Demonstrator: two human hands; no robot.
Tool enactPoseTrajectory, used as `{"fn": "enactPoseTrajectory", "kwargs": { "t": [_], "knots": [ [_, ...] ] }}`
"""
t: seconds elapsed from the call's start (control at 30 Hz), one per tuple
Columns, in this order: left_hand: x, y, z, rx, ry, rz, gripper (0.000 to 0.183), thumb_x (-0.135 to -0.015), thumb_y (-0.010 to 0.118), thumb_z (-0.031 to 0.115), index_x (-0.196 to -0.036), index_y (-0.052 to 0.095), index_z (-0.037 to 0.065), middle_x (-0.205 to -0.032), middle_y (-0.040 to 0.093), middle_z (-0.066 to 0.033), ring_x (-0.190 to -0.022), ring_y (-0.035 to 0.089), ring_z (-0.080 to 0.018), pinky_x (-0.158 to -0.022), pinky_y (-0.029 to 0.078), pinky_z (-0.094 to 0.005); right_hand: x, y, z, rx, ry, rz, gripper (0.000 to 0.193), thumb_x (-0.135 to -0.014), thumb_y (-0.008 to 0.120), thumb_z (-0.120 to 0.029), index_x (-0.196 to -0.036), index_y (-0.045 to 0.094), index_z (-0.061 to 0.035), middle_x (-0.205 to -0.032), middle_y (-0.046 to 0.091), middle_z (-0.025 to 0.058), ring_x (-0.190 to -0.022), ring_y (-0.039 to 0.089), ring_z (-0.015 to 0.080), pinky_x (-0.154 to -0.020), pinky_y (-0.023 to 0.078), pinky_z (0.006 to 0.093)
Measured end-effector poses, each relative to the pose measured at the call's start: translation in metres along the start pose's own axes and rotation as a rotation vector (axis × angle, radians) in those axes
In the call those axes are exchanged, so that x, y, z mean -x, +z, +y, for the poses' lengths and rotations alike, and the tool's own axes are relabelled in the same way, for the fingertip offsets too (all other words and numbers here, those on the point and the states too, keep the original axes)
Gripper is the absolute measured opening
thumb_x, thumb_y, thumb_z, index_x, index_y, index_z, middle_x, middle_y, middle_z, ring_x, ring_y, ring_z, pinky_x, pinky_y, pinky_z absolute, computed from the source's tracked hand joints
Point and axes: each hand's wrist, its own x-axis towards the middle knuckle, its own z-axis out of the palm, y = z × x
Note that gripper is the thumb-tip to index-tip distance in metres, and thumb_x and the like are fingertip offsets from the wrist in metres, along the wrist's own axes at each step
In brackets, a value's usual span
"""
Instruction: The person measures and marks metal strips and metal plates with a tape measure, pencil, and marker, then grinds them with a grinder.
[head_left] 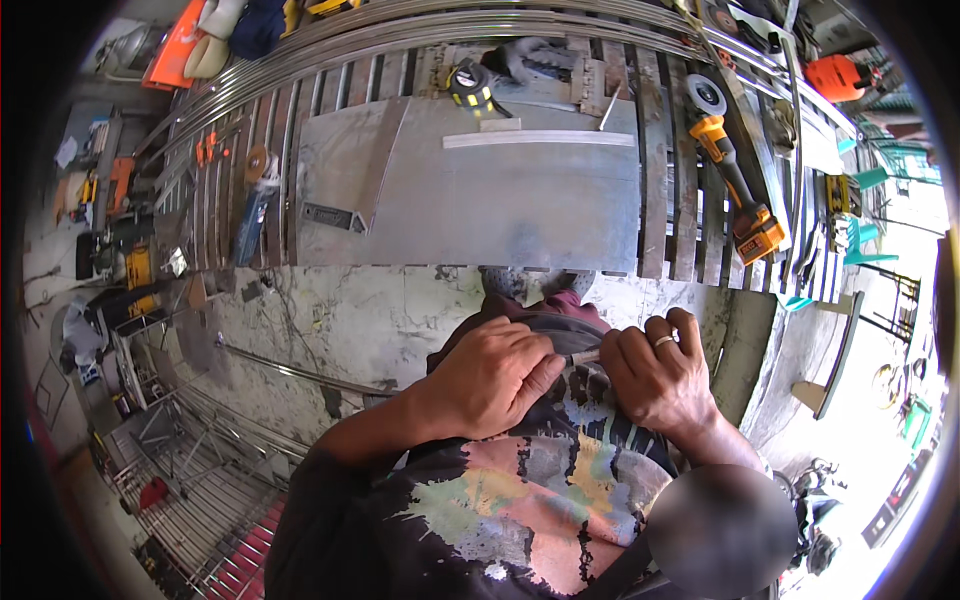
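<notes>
In front of my chest, my left hand (490, 375) and my right hand (655, 372) are closed, with a thin pencil-like stick (584, 356) between them. Only its short middle part shows; the fingers cover the ends. Beyond the hands, a grey metal sheet (500, 205) lies on a slatted metal bench. A try square (335, 217) rests on the sheet's left part, its long blade pointing away. Toward the far edge lies a pale flat metal strip (540, 140). Behind that sits a yellow and black tape measure (474, 86).
A yellow cordless angle grinder (738, 185) lies right of the sheet, a blue grinder (256, 210) left of it. Long metal tubes (400, 40) run along the bench's far side. A dark glove (520, 58) lies beyond the sheet. A metal rack (200, 490) stands at lower left.
</notes>
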Motion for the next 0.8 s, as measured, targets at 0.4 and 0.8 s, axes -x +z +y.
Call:
{"fn": "enactPoseTrajectory", "kwargs": {
  "t": [0.4, 0.8],
  "knots": [
    [0.03, -0.024, -0.011, 0.409, -0.253, 0.157, 0.036, -0.116, 0.05, 0.034, -0.115, 0.061, 0.001, -0.1, 0.067, -0.0109, -0.089, 0.065, -0.0212, -0.083, 0.052, -0.0328, -0.023, -0.005, 0.007, -1.302, 0.187, 0.425, 0.026, -0.099, 0.077, -0.006, -0.116, 0.058, 0.0032, -0.099, 0.072, 0.0139, -0.089, 0.067, 0.0258, -0.083, 0.054, 0.0407],
    [0.022, -0.029, 0.002, 0.231, -0.098, 0.1, 0.027, -0.109, 0.062, 0.03, -0.111, 0.064, 0.003, -0.098, 0.065, -0.0139, -0.091, 0.062, -0.0351, -0.083, 0.05, -0.0441, -0.034, -0.014, 0.0, -1.179, 0.065, 0.313, 0.024, -0.091, 0.083, -0.001, -0.11, 0.068, -0.0018, -0.099, 0.074, 0.0132, -0.087, 0.072, 0.0265, -0.078, 0.054, 0.0408]
  ]
}}
